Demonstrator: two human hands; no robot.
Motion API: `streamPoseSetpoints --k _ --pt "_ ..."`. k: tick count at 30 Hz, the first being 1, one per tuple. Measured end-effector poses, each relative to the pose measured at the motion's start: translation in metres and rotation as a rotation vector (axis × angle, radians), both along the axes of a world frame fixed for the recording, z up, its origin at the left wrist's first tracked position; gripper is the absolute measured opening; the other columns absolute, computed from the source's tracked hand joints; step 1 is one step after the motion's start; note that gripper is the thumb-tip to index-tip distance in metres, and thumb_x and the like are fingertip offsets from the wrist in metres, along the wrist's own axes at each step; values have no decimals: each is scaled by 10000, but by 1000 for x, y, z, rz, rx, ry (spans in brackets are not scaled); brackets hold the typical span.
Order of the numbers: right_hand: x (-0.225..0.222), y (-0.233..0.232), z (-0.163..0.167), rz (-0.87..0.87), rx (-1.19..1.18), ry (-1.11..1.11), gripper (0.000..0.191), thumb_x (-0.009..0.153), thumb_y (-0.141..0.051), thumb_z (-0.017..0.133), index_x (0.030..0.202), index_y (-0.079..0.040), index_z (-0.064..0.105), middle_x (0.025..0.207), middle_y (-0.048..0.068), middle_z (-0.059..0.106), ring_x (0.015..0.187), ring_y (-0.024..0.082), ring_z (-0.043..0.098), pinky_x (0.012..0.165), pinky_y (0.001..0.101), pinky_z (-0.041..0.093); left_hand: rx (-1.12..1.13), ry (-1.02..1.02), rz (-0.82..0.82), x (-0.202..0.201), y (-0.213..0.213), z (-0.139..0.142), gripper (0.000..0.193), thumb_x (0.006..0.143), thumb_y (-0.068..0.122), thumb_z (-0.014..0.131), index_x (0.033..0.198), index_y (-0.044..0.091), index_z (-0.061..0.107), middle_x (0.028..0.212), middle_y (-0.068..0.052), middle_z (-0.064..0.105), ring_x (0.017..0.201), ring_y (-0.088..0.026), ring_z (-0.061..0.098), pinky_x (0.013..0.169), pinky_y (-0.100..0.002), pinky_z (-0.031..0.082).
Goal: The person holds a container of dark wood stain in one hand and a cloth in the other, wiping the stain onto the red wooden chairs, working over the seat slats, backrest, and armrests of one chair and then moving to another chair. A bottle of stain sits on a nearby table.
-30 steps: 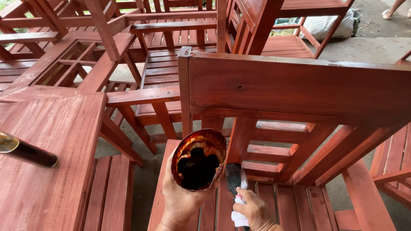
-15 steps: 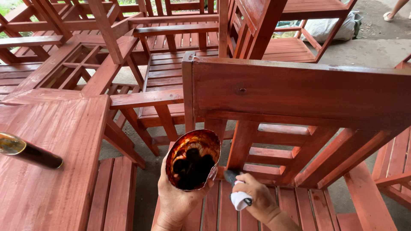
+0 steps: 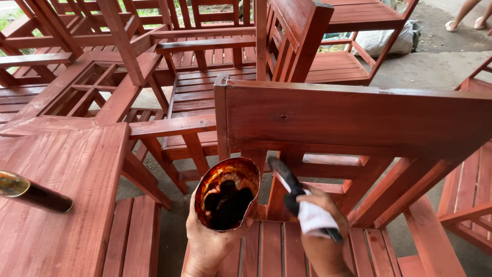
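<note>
Head view looks down on your two hands among red-stained wooden furniture. Your left hand (image 3: 210, 241) is wrapped around a cut-open tin (image 3: 228, 194), fingers curled tight under its base; the tin is tilted toward you, its inside coated with dark stain. Your right hand (image 3: 320, 241) is clenched on a dark brush (image 3: 287, 184) whose handle is wound in white cloth (image 3: 312, 218); the brush tip points up and left, just beside the tin's rim. Both hands hover over the slatted seat (image 3: 271, 251) of a red chair, below its broad back rail (image 3: 348, 118). On the red surface (image 3: 66, 205) at your left lies a dark bottle (image 3: 33, 191).
</note>
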State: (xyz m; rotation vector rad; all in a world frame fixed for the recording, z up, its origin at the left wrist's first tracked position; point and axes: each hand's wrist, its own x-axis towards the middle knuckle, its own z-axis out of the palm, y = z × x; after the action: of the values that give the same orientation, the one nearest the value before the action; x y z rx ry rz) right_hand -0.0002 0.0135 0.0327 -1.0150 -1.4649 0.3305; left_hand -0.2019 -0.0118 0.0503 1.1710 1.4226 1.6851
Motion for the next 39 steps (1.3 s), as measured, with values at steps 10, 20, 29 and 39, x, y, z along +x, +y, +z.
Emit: streamPoseSetpoints --k 10,20,29,39 --pt "-49 2 -51 -90 -206 269 185 855 -3 764 998 -36 651 968 98 742 873 161 720 764 291 578 33 46 -6 -5 -1 -4 791 561 53 936 1246 28 540 1103 -76 756 976 -175 752 838 -307 632" --pt "-44 9 -163 -74 -937 153 146 852 -74 767 966 -44 681 910 101 757 862 216 723 751 358 564 20 23 37 -22 -11 -13 747 586 57 944 1228 34 563 1077 -67 766 959 -163 755 829 -300 635" --pt "-28 -26 -190 193 -241 -365 382 621 -42 799 992 -97 723 1155 202 665 1015 384 701 813 437 581 56 98 74 -47 -10 -29 808 574 125 960 1264 26 554 1127 -83 742 1012 -183 738 876 -321 625" --pt "-42 -22 -158 476 -434 -612 293 673 -124 856 931 -143 718 1084 193 651 902 350 756 765 429 626 25 107 94 -49 -12 -32 917 542 132 971 1328 30 511 1164 -85 724 1039 -186 724 910 -316 610"
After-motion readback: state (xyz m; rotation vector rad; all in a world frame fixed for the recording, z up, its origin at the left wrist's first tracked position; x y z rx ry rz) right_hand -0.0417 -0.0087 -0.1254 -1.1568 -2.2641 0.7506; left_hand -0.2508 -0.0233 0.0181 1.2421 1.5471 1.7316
